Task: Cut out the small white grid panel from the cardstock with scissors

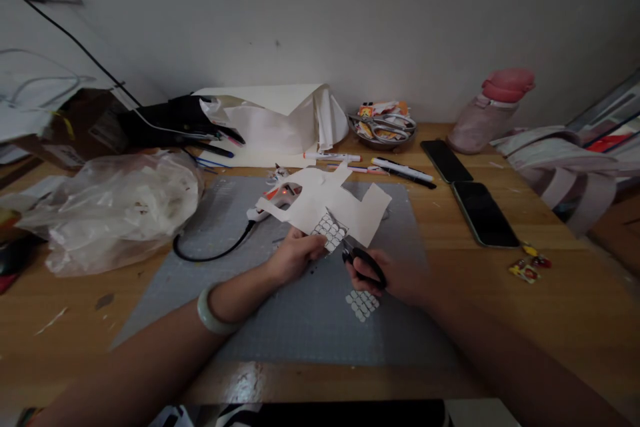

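Note:
My left hand (295, 255) holds a white paper sheet (327, 203) with an irregular cut outline, gripping it near a patch of small printed tiles (330, 232). My right hand (387, 275) is closed around black-handled scissors (364, 260), whose blades reach into the paper's lower edge. A small cut-out piece with the same tile pattern (363, 303) lies on the grey cutting mat (280, 320) just below the scissors. A pale green bangle (210, 312) circles my left wrist.
A hot glue gun (273, 200) with a black cord lies behind the paper. A plastic bag (115, 210) sits left. Markers (403, 170), a bowl with scissors (384, 125), two phones (484, 213), a pink bottle (493, 110) and candy wrappers (530, 263) lie right.

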`<state>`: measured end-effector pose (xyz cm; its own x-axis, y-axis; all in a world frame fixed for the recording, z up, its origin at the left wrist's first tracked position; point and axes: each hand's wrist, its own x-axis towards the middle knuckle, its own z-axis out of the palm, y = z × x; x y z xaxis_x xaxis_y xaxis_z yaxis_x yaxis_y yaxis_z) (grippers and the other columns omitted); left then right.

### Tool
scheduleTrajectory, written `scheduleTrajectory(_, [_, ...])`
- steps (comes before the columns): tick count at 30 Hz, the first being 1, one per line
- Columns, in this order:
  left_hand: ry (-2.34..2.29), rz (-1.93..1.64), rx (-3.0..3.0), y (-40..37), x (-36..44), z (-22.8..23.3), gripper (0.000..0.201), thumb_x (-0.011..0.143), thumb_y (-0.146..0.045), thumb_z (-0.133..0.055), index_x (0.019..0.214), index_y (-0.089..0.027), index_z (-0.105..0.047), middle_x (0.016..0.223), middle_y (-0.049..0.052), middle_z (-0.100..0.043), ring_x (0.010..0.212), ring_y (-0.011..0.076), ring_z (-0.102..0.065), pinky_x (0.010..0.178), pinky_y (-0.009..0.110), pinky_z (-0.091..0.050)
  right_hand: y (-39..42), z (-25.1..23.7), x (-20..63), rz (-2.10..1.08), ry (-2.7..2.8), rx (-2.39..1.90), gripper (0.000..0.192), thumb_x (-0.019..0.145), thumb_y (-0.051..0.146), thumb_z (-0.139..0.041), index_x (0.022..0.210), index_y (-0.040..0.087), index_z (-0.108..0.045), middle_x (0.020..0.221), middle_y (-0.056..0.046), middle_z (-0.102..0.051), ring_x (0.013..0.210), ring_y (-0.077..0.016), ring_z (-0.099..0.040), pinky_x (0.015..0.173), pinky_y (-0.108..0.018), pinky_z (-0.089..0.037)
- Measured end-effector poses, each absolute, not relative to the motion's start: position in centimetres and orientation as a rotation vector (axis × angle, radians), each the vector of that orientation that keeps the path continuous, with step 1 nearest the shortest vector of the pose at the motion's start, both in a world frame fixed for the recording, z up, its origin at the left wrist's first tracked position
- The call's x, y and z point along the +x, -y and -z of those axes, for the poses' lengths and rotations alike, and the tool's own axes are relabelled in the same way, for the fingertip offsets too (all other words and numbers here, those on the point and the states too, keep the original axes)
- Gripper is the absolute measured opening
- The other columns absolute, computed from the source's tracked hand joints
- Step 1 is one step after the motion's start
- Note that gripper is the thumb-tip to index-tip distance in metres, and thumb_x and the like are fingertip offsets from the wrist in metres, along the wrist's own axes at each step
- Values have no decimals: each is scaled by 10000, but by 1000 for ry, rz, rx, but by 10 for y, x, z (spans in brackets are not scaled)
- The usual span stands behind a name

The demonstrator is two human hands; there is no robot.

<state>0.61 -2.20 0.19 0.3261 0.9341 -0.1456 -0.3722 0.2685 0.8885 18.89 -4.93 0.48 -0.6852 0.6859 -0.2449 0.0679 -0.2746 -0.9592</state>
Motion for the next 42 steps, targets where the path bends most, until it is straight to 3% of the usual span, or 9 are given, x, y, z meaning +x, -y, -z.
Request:
scheduleTrajectory(11, [-752,-960,847,22,3,15,327,513,-268,-752,589,-179,-446,386,-98,-315,359,33,-240,407,225,-134,46,-5,190,-2077,1352,-1123,501,759,700,-518,728,213,-403,572,80,-378,404,-41,-332,303,-161,-219])
scheduleTrajectory(27, [-710,-898,857,22,6,0,188,501,-210,-604,500,-179,-419,352,-93,-274,345,26,-198,398,220,-108,45,-6,194,-2068,1504,-1061,450,805,653,-503,800,219,-386,604,86,-377,413,-40,-330,327,-162,-236])
scheduleTrajectory(33, [-708,-901,863,22,5,1,191,509,-205,-605,532,-178,-418,373,-94,-285,358,27,-210,412,221,-119,45,-6,193,-2096,1435,-1078,457,797,669,-495,835,226,-387,623,86,-387,412,-40,-311,317,-161,-229])
scheduleTrajectory(42, [-660,-889,852,22,5,-4,171,531,-197,-614,602,-164,-462,389,-107,-301,353,12,-175,406,198,-108,46,-17,193,-2095,1369,-1161,342,790,532,-555,806,213,-431,587,79,-391,426,-49,-355,318,-159,-181])
